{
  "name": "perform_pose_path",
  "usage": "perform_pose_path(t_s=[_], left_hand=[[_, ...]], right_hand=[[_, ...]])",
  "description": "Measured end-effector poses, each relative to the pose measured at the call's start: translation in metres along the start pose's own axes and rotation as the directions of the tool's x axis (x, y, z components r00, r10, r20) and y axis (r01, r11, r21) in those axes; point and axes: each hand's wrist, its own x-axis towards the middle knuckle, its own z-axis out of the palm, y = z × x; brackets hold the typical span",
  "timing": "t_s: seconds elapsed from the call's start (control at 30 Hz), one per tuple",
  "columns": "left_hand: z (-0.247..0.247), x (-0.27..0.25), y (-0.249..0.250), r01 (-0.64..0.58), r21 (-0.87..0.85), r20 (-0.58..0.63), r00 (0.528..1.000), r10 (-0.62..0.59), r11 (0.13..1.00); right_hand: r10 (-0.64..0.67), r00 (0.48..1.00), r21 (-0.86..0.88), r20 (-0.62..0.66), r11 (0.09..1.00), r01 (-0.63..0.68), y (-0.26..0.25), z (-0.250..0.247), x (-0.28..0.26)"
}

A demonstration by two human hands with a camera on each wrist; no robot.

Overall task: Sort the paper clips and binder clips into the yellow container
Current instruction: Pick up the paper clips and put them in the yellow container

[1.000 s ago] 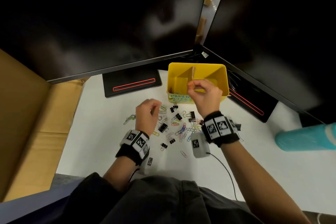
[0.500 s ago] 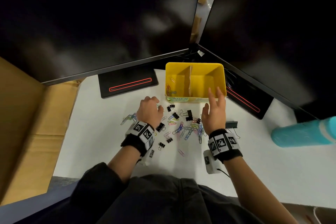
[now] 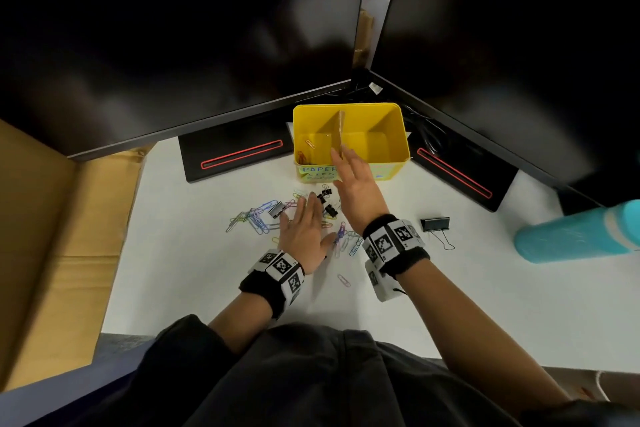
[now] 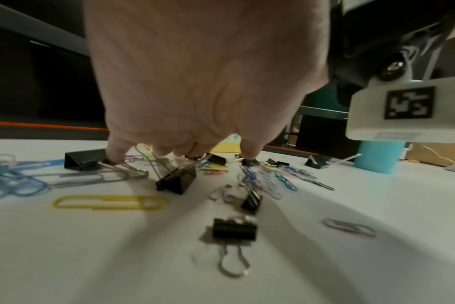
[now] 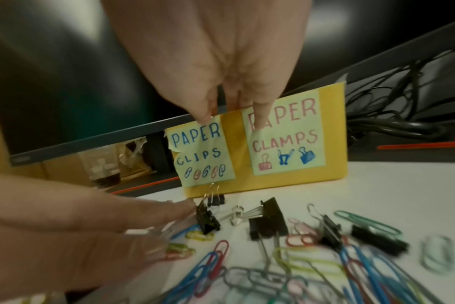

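Observation:
The yellow container [image 3: 401, 135] stands at the back of the white table, split by a cardboard divider [image 3: 337, 135]. Its left half holds a few paper clips [image 3: 306, 154]; the right half looks bare. Notes on its front [image 5: 283, 135] read "paper clips" on the left and "paper clamps" on the right. Coloured paper clips [image 3: 256, 218] and small black binder clips [image 3: 329, 210] lie scattered in front of it. My left hand [image 3: 304, 218] lies flat over the pile, its fingertips [image 4: 114, 156] touching clips. My right hand [image 3: 349, 177] hovers by the container's front with straight fingers, holding nothing.
A large binder clip [image 3: 435, 224] lies apart on the right, and a teal bottle [image 3: 581, 236] lies at the far right. Two black monitor stands [image 3: 235, 156] flank the container under dark screens. A cardboard box [image 3: 52, 236] borders the table's left edge.
My right hand has come down from over the container, opened, and now points at its front. My left hand has uncurled and spread flat over the pile.

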Motion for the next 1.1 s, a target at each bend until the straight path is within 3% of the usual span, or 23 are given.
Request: perform_pose_path(t_s=[0.07,0.17,0.27,0.37,0.43,0.53,0.63,0.73,0.87,1.0,1.1], left_hand=[[0.006,-0.005,0.003,-0.018,0.058,-0.04,0.999,0.02,0.998],[0.016,-0.012,0.012,-0.033,0.101,0.0,0.999,0.033,0.994],[0.026,-0.015,0.022,-0.092,0.112,-0.061,0.993,0.099,0.989],[0.035,-0.014,0.03,-0.215,0.226,-0.114,0.963,0.245,0.95],[0.035,-0.01,0.028,-0.196,0.272,-0.101,0.968,0.23,0.942],[0.029,-0.001,0.015,-0.148,0.239,-0.125,0.975,0.181,0.96],[0.024,-0.004,0.004,-0.232,0.233,-0.195,0.94,0.279,0.944],[0.035,-0.019,0.004,-0.379,0.277,-0.12,0.898,0.423,0.883],[0.049,-0.026,0.005,-0.364,0.285,-0.092,0.91,0.403,0.887],[0.032,-0.023,0.01,-0.298,0.311,-0.201,0.908,0.369,0.902],[0.019,-0.014,0.017,-0.258,0.239,-0.16,0.94,0.3,0.936]], right_hand=[[0.066,0.993,0.016,-0.1,0.998,-0.065,0.004,-0.011,-0.01],[0.194,0.96,0.005,-0.202,0.98,-0.197,0.026,-0.022,-0.049],[0.215,0.976,-0.077,-0.026,0.973,-0.216,0.056,-0.011,-0.094],[0.235,0.95,-0.131,0.204,0.969,-0.211,0.072,-0.003,-0.122],[0.21,0.935,-0.145,0.286,0.974,-0.174,0.069,-0.003,-0.13],[0.16,0.943,-0.12,0.291,0.984,-0.13,0.06,-0.006,-0.136],[0.107,0.954,-0.18,0.28,0.982,-0.057,0.056,-0.008,-0.144],[0.096,0.923,-0.309,0.373,0.951,0.026,0.054,-0.007,-0.155],[0.06,0.894,-0.275,0.443,0.959,0.072,0.054,-0.005,-0.16],[0.217,0.936,-0.223,0.277,0.962,-0.157,0.049,-0.012,-0.163],[0.232,0.942,-0.199,0.243,0.962,-0.186,0.042,-0.012,-0.163]])
